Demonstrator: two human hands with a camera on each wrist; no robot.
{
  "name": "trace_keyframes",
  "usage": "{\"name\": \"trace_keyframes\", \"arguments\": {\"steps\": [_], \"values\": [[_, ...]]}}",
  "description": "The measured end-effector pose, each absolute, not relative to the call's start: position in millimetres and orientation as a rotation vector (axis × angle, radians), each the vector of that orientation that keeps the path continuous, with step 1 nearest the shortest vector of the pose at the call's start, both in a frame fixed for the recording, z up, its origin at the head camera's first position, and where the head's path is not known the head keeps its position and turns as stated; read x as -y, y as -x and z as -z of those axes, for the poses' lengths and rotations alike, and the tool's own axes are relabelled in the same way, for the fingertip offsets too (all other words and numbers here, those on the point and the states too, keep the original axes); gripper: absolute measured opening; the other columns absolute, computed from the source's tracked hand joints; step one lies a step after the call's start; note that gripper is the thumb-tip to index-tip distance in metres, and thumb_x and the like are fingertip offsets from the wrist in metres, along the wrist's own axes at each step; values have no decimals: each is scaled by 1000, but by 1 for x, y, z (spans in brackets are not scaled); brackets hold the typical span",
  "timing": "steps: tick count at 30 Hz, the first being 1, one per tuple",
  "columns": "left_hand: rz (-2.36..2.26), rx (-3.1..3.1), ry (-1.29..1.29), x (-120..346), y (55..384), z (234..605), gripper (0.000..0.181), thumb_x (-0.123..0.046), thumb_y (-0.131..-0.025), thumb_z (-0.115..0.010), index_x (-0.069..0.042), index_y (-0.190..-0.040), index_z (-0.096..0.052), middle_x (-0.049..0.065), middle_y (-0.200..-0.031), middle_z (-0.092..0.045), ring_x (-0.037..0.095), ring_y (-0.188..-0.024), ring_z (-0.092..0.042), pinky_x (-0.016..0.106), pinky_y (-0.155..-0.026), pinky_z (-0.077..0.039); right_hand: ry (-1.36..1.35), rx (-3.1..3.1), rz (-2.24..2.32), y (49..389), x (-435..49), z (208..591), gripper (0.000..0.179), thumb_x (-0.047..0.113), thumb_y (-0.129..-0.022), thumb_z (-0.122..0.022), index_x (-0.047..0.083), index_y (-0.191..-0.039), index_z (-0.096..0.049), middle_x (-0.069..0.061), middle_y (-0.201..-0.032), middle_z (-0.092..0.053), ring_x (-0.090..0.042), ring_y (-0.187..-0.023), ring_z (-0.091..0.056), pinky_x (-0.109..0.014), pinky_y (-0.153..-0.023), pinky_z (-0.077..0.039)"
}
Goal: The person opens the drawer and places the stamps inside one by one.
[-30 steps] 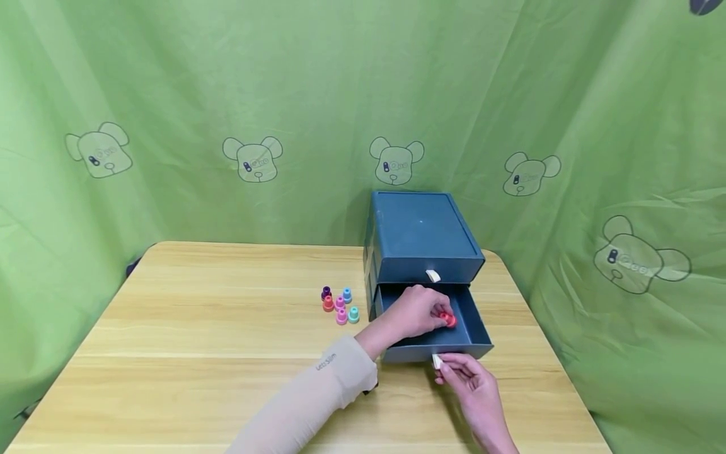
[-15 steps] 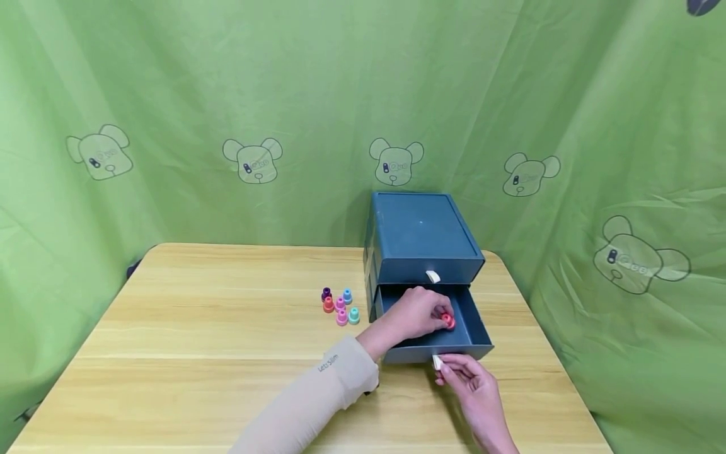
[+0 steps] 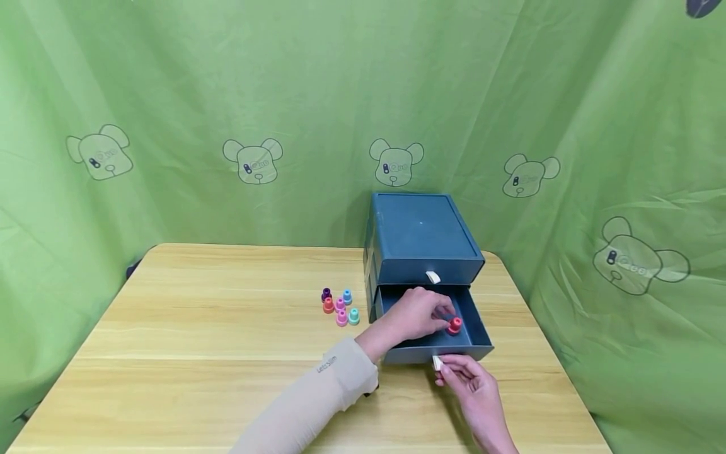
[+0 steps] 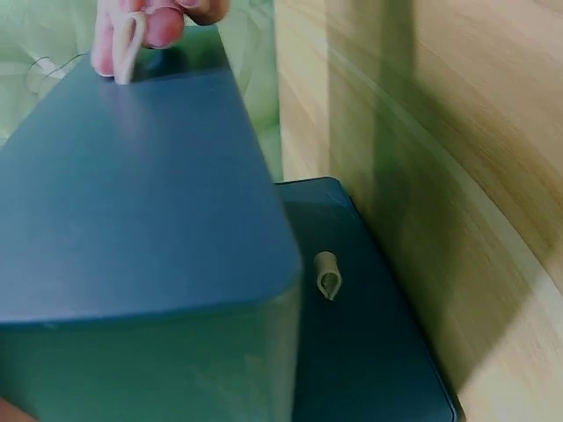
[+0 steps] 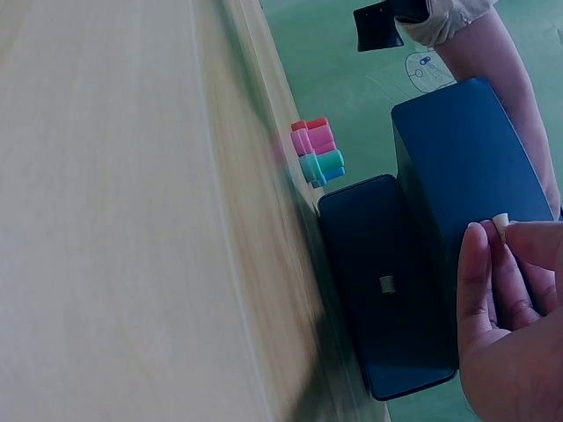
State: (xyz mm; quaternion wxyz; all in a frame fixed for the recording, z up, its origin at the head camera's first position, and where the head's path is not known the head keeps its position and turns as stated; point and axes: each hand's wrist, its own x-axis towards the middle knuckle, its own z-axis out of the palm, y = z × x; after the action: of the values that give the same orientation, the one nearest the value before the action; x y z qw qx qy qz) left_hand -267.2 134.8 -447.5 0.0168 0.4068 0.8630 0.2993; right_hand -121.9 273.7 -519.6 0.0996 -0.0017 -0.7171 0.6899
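Observation:
The middle drawer [image 3: 408,355] of a blue drawer cabinet [image 3: 425,227] is pulled out. My left hand [image 3: 420,313] reaches down into it, fingers loosely bent. A small red stepped plastic peg [image 3: 455,325] stands upright on the drawer floor, right beside the left thumb and fingertips. At the drawer front, my right hand [image 3: 473,391] pinches the white pull tab [image 3: 437,362] between thumb and fingers. The right wrist view shows this pinch on the tab [image 5: 501,225] up close. In the left wrist view, the drawer wall hides the left hand.
Several coloured pegs [image 3: 341,304] stand grouped left of the cabinet on the wooden table [image 3: 198,328]. Above the pulled-out drawer is a top drawer with its own tab [image 3: 433,277]. Below it sits a bottom drawer [image 4: 369,352]. Green curtain [image 3: 317,94] surrounds the table.
The red peg has left the left hand's grip and now stands slightly further right and nearer the drawer front. The left fingers have loosened. The right hand stays on the tab.

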Motion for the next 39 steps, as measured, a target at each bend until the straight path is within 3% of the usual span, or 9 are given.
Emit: {"name": "trace_keyframes", "arguments": {"steps": [11,24,34,39], "values": [[-1120,-2645,-1290,-107,258,423,19,-30,-100,-71,-22,-116,-77,-12,-107,-78,-10,-89,-66,4,-80,-50,34,2132,-2045,124,-272,518,27,0,-100,-64,-18,-119,-60,-13,-98,-75,-17,-84,-74,-25,-77,-63],[-1444,-2549,-1287,-45,258,414,19,-27,-101,-69,-18,-117,-77,-3,-111,-79,-1,-97,-70,14,-86,-56,68,2122,-2048,124,-271,517,27,-1,-98,-66,-18,-118,-61,-12,-99,-76,-17,-84,-75,-27,-77,-63],[-1669,-2613,-1030,6,274,414,21,-26,-100,-71,-16,-116,-77,-7,-105,-78,5,-92,-72,27,-85,-61,122,2125,-2074,124,-271,517,29,1,-98,-69,-17,-119,-61,-13,-102,-77,-18,-86,-75,-29,-77,-64],[-1722,-2624,-857,26,287,429,20,-23,-99,-72,-15,-116,-77,-3,-108,-79,9,-92,-72,29,-85,-62,167,2152,-2062,122,-271,517,29,3,-98,-69,-16,-120,-62,-11,-101,-77,-18,-86,-75,-28,-77,-64]]}}
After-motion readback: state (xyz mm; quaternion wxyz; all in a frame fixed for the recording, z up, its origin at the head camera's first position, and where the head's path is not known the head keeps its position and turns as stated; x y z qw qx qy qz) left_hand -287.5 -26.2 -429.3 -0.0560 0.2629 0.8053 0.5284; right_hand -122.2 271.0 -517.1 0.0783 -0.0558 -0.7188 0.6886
